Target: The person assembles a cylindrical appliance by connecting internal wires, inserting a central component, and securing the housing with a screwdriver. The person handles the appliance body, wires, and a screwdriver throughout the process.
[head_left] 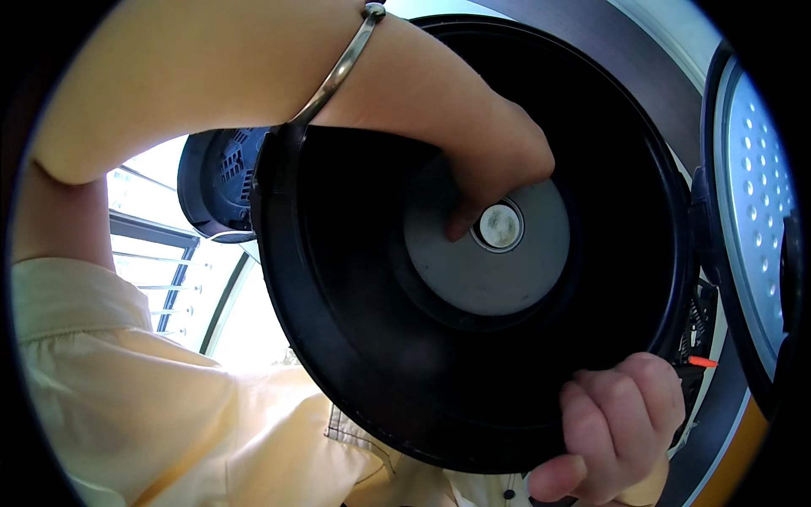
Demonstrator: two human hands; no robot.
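The right hand [625,422] grips the black cooker body [355,389], best held steady for light fingertip work, while the left hand [507,156], its hold unclear, reaches inside to the grey plate [481,283] beneath it.

The person's left arm [220,72] spans the top of the frame, its elbow [63,165] sharply bent at the upper left and its forearm running rightward. Past the centre the wrist flexes, so the left hand [500,160] hangs downward, back of the hand rounded to the right; one digit [459,221] points down and leftward, while the other fingers are hidden. At the lower right, the right hand [623,418] shows its knuckles uppermost, fingers curled inward, thumb [557,476] sticking out to the left below them; how firmly they close is unclear.
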